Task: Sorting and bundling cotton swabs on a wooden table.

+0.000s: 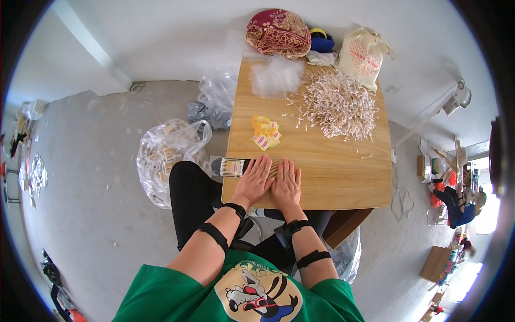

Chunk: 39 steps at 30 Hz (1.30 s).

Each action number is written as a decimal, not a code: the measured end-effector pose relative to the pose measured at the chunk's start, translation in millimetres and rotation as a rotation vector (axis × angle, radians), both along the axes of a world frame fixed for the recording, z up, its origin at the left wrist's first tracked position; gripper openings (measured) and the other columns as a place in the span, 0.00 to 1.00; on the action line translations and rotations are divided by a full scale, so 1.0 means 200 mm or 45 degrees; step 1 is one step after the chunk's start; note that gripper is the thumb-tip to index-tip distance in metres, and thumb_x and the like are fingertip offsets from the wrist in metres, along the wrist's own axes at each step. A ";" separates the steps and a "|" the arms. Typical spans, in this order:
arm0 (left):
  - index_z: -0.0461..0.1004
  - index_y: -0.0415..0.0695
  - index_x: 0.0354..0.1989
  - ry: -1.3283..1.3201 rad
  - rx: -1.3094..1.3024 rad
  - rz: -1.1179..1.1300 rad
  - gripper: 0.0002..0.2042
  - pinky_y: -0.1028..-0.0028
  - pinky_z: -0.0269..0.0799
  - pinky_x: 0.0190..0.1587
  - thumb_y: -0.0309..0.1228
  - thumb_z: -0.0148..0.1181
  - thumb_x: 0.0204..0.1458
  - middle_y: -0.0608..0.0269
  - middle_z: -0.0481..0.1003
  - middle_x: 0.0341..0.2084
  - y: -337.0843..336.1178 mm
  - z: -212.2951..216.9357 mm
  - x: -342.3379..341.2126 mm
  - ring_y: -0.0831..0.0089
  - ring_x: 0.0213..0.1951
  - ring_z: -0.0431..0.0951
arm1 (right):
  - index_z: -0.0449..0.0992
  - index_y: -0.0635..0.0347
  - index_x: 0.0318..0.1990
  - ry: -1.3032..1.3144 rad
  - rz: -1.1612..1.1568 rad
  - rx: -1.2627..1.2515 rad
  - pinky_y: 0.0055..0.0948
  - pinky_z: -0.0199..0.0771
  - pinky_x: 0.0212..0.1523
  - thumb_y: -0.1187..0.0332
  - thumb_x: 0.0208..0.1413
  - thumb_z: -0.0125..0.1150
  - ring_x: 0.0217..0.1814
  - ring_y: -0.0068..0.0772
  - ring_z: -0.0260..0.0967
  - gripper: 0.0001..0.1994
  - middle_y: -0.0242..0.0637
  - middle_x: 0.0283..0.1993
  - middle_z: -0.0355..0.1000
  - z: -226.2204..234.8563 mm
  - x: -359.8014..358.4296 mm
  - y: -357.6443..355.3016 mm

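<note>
My left hand lies flat, fingers spread, on a row of cotton swabs at the near left part of the wooden table. My right hand rests flat beside it, touching it, fingers together. A clear packet of swabs sticks out over the table's left edge, just left of my left hand. A small heap of yellow labels lies beyond my hands. A big pile of loose cotton swabs covers the far right of the table.
Clear plastic bags lie at the table's far edge. A red patterned cushion and a cloth drawstring bag sit behind the table. A plastic sack of packets stands on the floor to the left.
</note>
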<state>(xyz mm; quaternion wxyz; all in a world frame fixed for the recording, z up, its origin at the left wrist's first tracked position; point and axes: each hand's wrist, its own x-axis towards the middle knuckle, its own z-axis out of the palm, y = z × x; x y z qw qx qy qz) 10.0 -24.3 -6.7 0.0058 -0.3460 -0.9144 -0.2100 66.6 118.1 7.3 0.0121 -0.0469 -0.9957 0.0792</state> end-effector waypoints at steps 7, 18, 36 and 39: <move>0.67 0.36 0.59 -0.036 0.689 0.359 0.19 0.57 0.58 0.66 0.30 0.51 0.61 0.47 0.65 0.61 -0.16 0.03 -0.06 0.49 0.63 0.63 | 0.54 0.64 0.70 -0.031 -0.036 0.009 0.51 0.34 0.76 0.57 0.63 0.43 0.79 0.46 0.40 0.31 0.48 0.75 0.49 0.00 0.00 0.02; 0.68 0.36 0.57 -0.258 0.322 0.719 0.21 0.57 0.62 0.62 0.40 0.39 0.67 0.44 0.72 0.53 -0.38 -0.13 -0.30 0.51 0.58 0.68 | 0.52 0.65 0.71 -0.084 0.144 -0.035 0.52 0.36 0.75 0.58 0.62 0.45 0.79 0.45 0.39 0.32 0.48 0.75 0.47 0.02 -0.07 -0.08; 0.67 0.37 0.58 -0.544 0.715 0.541 0.22 0.58 0.62 0.60 0.41 0.33 0.69 0.42 0.73 0.51 -0.40 -0.13 -0.29 0.47 0.55 0.69 | 0.56 0.64 0.69 -0.053 0.280 0.009 0.51 0.36 0.75 0.58 0.62 0.47 0.79 0.41 0.40 0.31 0.44 0.75 0.50 0.03 -0.17 -0.26; 0.66 0.37 0.59 -0.569 0.705 0.546 0.22 0.57 0.60 0.62 0.40 0.33 0.69 0.43 0.72 0.52 -0.40 -0.14 -0.28 0.46 0.56 0.68 | 0.56 0.63 0.69 -0.046 0.248 0.000 0.52 0.37 0.75 0.58 0.62 0.47 0.79 0.42 0.40 0.31 0.44 0.75 0.50 0.03 -0.17 -0.27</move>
